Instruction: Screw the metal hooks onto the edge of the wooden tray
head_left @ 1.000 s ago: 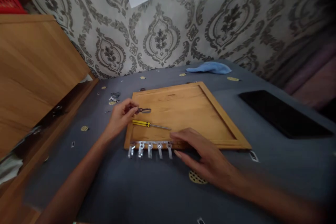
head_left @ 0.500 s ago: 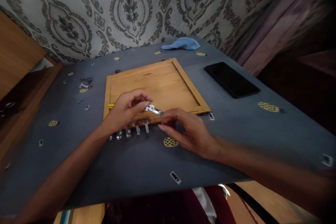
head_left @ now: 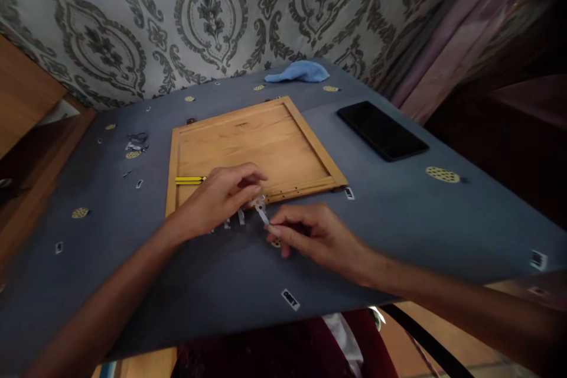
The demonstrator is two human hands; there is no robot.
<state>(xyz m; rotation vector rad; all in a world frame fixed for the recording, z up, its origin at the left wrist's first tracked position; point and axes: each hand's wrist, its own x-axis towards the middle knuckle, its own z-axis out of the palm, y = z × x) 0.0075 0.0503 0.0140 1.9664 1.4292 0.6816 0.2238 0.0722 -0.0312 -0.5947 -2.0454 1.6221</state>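
Head view | metal hook point(head_left: 261, 214) held at near edge of wooden board point(head_left: 248, 144), lower end pinched by right hand point(head_left: 314, 233); left hand point(head_left: 217, 198) half-curled by upper end, hold cannot be told | hook could be dropped through so small a pinch; yellow handle point(head_left: 188, 180) could be nudged by left knuckles | "OBEY" apparently printed on near cloth label point(head_left: 290, 299), others unreadable

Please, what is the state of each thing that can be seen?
Metal hook: pinched at its near end by the right hand.
Left hand: fingers at the hook's far end; contact unclear.
Wooden panel: lying flat.
Yellow tool handle: lying on the panel, partly hidden.
Other hooks: at panel's near edge, partly hidden.
Black slab: lying flat.
Blue cloth: crumpled.
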